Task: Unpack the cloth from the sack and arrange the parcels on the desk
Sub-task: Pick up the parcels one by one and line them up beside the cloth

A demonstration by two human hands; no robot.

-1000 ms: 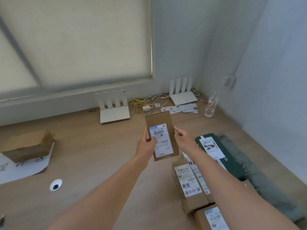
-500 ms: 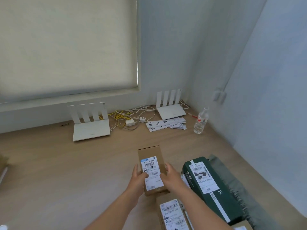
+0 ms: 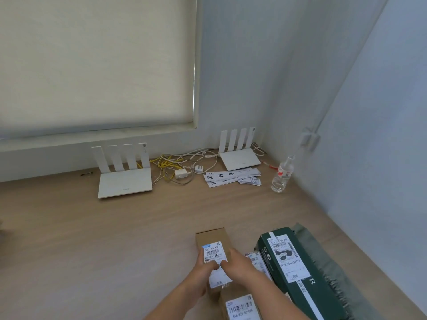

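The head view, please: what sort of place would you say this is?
Probably an office or home workroom corner: a wooden desk under a blinded window, two white routers with tangled cables, and a brown parcel and green box bearing shipping labels.

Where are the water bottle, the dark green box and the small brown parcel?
water bottle (image 3: 280, 183): head view, clear lower body.
dark green box (image 3: 287, 259): head view, white shipping label on top.
small brown parcel (image 3: 213, 251): head view, barcode label on its top face.
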